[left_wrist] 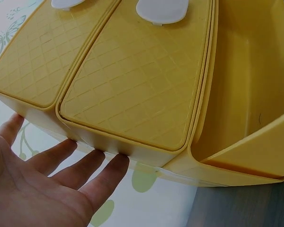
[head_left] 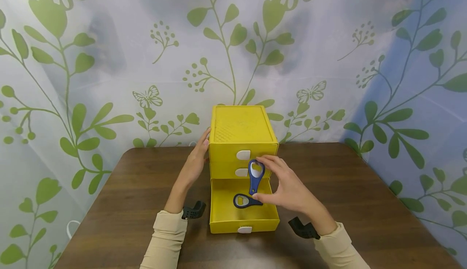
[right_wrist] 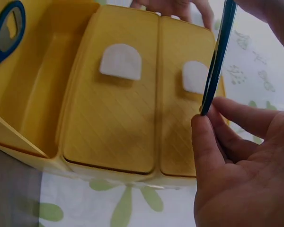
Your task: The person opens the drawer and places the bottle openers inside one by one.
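Observation:
A yellow drawer cabinet (head_left: 242, 123) stands on the table, its lowest drawer (head_left: 220, 226) pulled out and its two upper ones closed. My left hand (head_left: 193, 164) rests with outstretched fingertips against the cabinet's left side. Above the open drawer, my right hand (head_left: 292, 186) pinches a blue bottle opener (head_left: 254, 184) between thumb and fingers, held upright in front of the upper drawers. The right wrist view shows this held opener (right_wrist: 218, 56) edge-on. A second, dark blue bottle opener (head_left: 251, 201) lies inside the drawer.
White tabs, such as the top drawer's handle (head_left: 243, 154), stick out from the drawer fronts. Brown tabletop (head_left: 146, 204) extends on both sides of the cabinet. Behind the table hangs a white curtain (head_left: 127, 70) printed with green leaves and butterflies.

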`<state>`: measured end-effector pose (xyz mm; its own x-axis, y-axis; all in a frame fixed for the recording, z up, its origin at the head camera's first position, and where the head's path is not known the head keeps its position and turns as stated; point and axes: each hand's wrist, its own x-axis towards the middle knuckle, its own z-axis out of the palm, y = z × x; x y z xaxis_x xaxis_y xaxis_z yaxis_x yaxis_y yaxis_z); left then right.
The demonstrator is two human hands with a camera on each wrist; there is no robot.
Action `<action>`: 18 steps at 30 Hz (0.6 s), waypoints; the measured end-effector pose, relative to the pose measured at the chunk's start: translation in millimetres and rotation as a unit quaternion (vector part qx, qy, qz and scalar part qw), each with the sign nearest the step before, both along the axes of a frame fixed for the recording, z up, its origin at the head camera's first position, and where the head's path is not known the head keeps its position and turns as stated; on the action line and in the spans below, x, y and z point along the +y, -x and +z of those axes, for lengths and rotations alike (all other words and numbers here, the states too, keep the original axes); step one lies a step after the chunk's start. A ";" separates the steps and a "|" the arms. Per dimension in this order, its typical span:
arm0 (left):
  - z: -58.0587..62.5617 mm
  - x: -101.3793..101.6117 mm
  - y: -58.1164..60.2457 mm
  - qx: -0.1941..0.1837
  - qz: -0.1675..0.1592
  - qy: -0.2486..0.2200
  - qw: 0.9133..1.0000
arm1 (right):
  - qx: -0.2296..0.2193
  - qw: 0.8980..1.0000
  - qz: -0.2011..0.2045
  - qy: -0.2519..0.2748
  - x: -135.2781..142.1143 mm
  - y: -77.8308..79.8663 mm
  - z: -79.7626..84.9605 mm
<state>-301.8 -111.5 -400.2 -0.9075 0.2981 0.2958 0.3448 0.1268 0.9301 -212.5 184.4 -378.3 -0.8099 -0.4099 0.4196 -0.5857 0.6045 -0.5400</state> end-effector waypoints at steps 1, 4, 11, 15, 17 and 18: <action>-0.2 -0.1 0.3 0.001 -0.001 0.000 1.000 | -0.003 1.000 0.007 -0.002 -0.8 0.8 -2.1; -0.5 -0.5 0.4 0.001 -0.002 -0.001 1.000 | -0.014 0.999 0.029 -0.009 -3.4 3.2 -8.3; -1.0 -0.7 0.6 -0.003 -0.004 -0.002 1.000 | -0.052 0.997 0.058 -0.027 -11.5 6.6 -24.4; -1.1 -0.3 1.1 -0.003 -0.004 -0.003 1.000 | -0.061 0.995 0.066 -0.045 -17.5 7.6 -33.6; -1.0 -0.1 0.9 -0.002 -0.005 -0.004 1.000 | -0.062 0.994 0.067 -0.052 -20.2 7.9 -37.3; -0.9 0.0 0.7 -0.002 -0.006 -0.005 1.000 | -0.064 0.994 0.067 -0.053 -21.3 8.0 -38.8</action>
